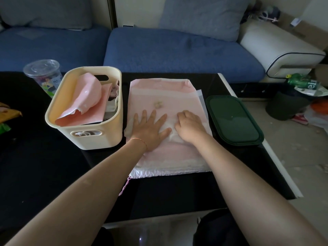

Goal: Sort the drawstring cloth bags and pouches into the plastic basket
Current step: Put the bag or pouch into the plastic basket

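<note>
Left hand (150, 129) flat, fingers spread, pressing the pink drawstring bag (163, 96); right hand (190, 126) on it too, fingers curled into a white fold, likely pinching, can't confirm. Risk: thin, slick-looking fabric may slide or unfold when lifted; the trailing pink cord (125, 187) could snag the table edge. Bag lies flat just right of the cream basket (85, 137), translucent, small flower print. Basket already stuffed, so it may not fit.

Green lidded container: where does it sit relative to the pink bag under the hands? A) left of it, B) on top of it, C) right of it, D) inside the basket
C: the green lidded container lies on the table just right of the pink bag.
</note>
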`<state>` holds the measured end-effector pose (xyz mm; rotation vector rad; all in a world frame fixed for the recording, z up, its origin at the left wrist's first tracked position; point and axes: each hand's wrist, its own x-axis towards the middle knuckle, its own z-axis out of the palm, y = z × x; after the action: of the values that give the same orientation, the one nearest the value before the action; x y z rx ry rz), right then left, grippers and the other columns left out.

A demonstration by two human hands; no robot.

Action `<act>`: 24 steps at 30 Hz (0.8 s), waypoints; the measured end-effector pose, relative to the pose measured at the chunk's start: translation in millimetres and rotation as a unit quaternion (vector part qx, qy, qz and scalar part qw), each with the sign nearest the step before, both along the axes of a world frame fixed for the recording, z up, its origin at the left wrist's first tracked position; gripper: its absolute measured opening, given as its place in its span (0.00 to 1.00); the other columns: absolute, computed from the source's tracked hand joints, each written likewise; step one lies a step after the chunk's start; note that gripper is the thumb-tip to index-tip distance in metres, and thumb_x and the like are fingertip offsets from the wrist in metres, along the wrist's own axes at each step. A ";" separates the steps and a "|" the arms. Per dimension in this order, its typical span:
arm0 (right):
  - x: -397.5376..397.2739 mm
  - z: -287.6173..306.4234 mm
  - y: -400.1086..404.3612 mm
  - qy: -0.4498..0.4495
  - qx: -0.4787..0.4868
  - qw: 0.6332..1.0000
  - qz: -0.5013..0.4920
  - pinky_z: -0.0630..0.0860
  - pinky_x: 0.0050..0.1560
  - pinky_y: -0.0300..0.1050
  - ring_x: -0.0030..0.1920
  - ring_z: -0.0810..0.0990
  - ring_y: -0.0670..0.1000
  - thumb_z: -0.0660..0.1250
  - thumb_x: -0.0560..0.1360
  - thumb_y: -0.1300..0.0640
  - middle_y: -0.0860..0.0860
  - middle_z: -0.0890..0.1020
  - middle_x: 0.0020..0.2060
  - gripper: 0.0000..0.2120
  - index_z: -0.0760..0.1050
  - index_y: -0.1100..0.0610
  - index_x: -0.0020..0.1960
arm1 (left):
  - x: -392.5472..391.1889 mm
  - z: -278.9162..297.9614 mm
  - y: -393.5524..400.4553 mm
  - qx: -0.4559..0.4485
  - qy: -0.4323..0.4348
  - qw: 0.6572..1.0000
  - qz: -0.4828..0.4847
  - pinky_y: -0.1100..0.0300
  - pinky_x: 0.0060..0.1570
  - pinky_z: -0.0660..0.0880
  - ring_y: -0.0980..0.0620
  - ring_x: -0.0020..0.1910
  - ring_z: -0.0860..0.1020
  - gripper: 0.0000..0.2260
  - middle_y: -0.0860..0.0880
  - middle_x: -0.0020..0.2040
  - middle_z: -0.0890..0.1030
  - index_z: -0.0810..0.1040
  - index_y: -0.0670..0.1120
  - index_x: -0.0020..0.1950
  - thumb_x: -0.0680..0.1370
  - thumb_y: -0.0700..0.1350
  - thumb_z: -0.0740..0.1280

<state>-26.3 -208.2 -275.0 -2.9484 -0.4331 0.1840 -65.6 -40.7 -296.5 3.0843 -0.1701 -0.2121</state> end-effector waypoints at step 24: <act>-38.2 172.3 96.5 0.139 0.457 0.869 -0.131 0.76 0.47 0.43 0.50 0.80 0.51 0.65 0.79 0.58 0.50 0.78 0.58 0.27 0.63 0.46 0.75 | -51.4 160.9 161.6 -0.112 -0.157 0.904 0.381 0.37 0.68 0.56 0.38 0.70 0.61 0.20 0.43 0.71 0.65 0.69 0.51 0.68 0.76 0.46 0.56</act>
<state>-64.5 -111.7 -102.8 -1.9690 -0.0330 0.2695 -117.0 121.0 -135.6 2.6713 0.9146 0.3129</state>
